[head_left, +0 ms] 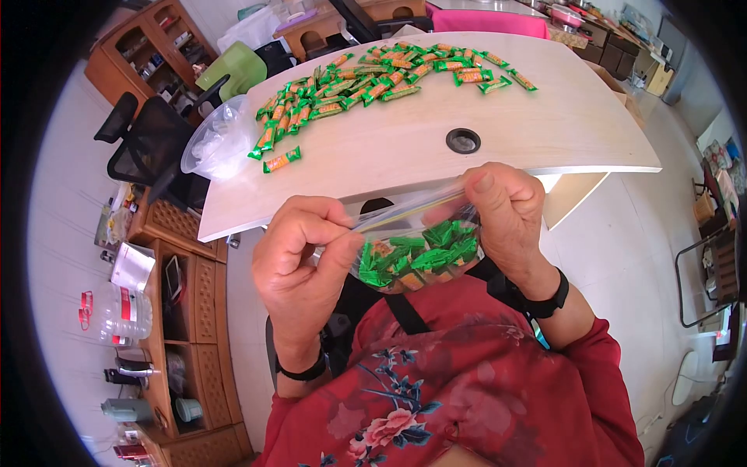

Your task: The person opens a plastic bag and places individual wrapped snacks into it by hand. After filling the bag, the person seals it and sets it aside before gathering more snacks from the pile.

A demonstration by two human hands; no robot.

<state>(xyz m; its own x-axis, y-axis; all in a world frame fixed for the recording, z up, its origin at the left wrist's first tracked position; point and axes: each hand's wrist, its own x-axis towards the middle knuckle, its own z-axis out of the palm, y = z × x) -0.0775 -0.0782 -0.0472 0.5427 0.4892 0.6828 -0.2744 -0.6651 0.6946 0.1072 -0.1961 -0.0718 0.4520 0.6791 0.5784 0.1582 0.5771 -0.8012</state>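
A clear zip bag (420, 274) hangs between my two hands, in front of my chest near the table's front edge. Inside it lie several green-wrapped snack packets. My left hand (303, 265) pinches the bag's top strip at its left corner, thumb against the fingers. At the opposite corner, my right hand (504, 210) grips the same yellow-tinted zip edge, its thumb on top. Many more green and orange snack packets (381, 78) are heaped across the far side of the table. One packet (282, 159) sits apart from them, closer to me.
The pale table (545, 117) has a round black cable hole (463, 141). At its left edge stands a bowl with clear plastic bags (218, 144). A black office chair (148, 148) and a wooden cabinet (206, 335) are on the left. A metal-framed chair (704, 280) is far right.
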